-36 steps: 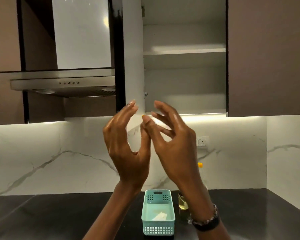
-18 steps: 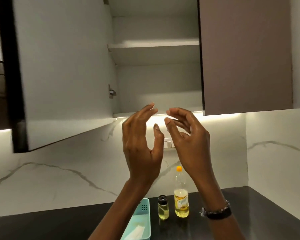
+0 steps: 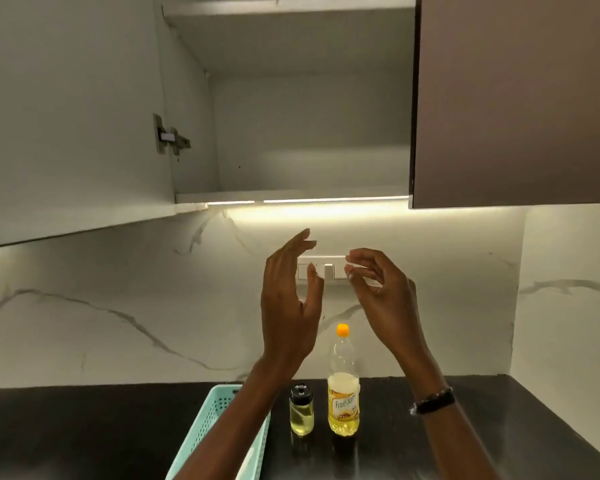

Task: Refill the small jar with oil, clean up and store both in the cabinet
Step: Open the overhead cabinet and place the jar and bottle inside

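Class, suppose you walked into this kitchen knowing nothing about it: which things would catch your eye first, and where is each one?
Two raised bare hands, the left hand and right hand, both holding nothing, hover mid-frame before the white marble wall. Above them gapes the open wall cabinet, its lower shelf bare. Below, on the black counter, a small glass jar of oil with a black cap stands just left of a clear plastic oil bottle with an orange cap.

Two hands (image 3: 288,306); one small jar (image 3: 302,414); one oil bottle (image 3: 343,393); one teal basket (image 3: 208,424); one open cabinet (image 3: 309,133); one desk (image 3: 84,431).
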Available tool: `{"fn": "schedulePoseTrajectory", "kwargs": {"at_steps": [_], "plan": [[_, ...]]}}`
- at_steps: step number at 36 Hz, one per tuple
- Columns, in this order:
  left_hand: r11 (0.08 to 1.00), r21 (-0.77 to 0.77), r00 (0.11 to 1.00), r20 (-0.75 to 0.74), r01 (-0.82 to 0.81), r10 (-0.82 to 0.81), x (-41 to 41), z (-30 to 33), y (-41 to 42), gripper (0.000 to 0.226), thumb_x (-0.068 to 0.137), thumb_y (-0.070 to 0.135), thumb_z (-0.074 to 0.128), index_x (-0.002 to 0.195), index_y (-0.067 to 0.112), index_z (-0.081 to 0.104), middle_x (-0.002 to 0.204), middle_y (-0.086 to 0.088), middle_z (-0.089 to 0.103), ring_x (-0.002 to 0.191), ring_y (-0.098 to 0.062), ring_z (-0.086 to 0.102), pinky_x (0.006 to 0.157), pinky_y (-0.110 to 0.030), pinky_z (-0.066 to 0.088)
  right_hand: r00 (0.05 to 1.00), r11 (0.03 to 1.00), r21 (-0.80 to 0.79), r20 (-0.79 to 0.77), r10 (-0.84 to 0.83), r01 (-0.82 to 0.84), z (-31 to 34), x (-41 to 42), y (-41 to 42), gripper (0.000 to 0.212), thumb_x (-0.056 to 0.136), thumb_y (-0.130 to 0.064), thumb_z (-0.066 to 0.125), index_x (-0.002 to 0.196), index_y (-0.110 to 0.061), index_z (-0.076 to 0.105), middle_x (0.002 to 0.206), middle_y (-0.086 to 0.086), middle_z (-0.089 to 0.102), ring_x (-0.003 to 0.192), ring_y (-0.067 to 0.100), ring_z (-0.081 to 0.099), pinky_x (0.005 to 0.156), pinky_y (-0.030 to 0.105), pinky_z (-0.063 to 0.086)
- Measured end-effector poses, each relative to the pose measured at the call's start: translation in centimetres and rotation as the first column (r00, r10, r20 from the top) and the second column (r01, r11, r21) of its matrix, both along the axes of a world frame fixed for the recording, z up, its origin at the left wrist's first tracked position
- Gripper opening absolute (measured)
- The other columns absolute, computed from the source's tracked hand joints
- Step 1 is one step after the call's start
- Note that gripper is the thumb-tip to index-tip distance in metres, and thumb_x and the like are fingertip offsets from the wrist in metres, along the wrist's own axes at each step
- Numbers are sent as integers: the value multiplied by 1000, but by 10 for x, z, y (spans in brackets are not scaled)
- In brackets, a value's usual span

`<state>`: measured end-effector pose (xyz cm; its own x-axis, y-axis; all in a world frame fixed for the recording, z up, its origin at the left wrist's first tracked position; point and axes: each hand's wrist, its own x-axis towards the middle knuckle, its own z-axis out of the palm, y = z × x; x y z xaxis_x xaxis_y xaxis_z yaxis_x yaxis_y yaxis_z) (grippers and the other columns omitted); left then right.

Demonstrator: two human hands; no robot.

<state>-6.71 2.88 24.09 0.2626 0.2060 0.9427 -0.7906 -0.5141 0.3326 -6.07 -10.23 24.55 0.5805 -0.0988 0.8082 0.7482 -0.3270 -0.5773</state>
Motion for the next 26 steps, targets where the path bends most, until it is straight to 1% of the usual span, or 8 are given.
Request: {"fn": "schedulePoseTrajectory", "kwargs": {"at_steps": [3, 5, 9, 14, 18, 21, 23, 26], "plan": [[999, 18, 993, -117, 33, -30, 19, -24, 1, 38, 94, 33, 44, 127, 17, 53, 136, 5, 52, 125, -4, 47, 105, -25, 41, 996, 1000, 5, -93, -1, 2, -23, 28, -10, 23, 89, -14, 64, 112, -16, 63, 106, -8, 65, 93, -5, 60, 73, -2, 42], [999, 30, 985, -167, 36, -30, 36, -42, 2, 41, 93, 31, 44, 127, 11, 54, 134, 2, 55, 123, -8, 50, 103, -27, 43, 988, 1000, -2, -154, -7, 7, -41, 49, -16, 22, 90, -14, 63, 111, -17, 63, 104, -7, 66, 90, -9, 59, 72, -1, 42], [998, 29, 952, -304, 59, -48, 60, -80, 6, 44, 92, 33, 42, 129, 11, 52, 131, 2, 56, 118, -6, 53, 99, -16, 42, 966, 1000, -6, -257, -6, 5, -80, 82, -23, 23, 90, -13, 63, 113, -14, 62, 102, -7, 66, 84, -12, 59, 72, 1, 46], [998, -25, 884, -463, 55, -61, 83, -134, 17, 37, 91, 17, 49, 127, 10, 52, 124, 1, 58, 112, -6, 55, 94, -7, 42, 921, 999, -39, -389, -14, -2, -131, 111, -28, 24, 89, -13, 64, 114, -13, 61, 106, -1, 68, 88, -3, 62, 83, 18, 53], [994, -95, 808, -581, 47, -93, 102, -179, 30, 36, 91, 1, 54, 125, 12, 53, 124, 1, 58, 114, -12, 57, 98, -29, 49, 877, 998, -65, -481, -15, -19, -168, 127, -32, 26, 90, -13, 64, 115, -11, 60, 107, 2, 67, 92, 6, 63, 85, 24, 54], [992, -127, 754, -649, 19, -98, 120, -218, 39, 38, 90, -2, 54, 125, 12, 53, 123, 0, 58, 115, -13, 57, 100, -35, 49, 832, 996, -89, -554, -27, -27, -204, 145, -33, 29, 89, -13, 65, 117, -10, 59, 109, 3, 67, 98, 11, 64, 88, 31, 55], [989, -146, 725, -677, 30, -122, 120, -229, 41, 39, 90, -3, 54, 127, 12, 52, 126, -3, 58, 117, -15, 56, 100, -34, 48, 824, 997, -79, -566, -27, -22, -213, 146, -36, 32, 88, -14, 66, 119, -9, 59, 112, 4, 66, 101, 12, 64, 87, 27, 54], [987, -160, 659, -738, 36, -144, 131, -262, 43, 42, 91, -2, 55, 130, 12, 50, 128, -1, 55, 121, -16, 53, 100, -27, 46, 781, 994, -103, -623, -43, -27, -242, 158, -36, 37, 88, -14, 66, 124, -9, 56, 117, 3, 63, 103, 12, 62, 77, 11, 49]]}}
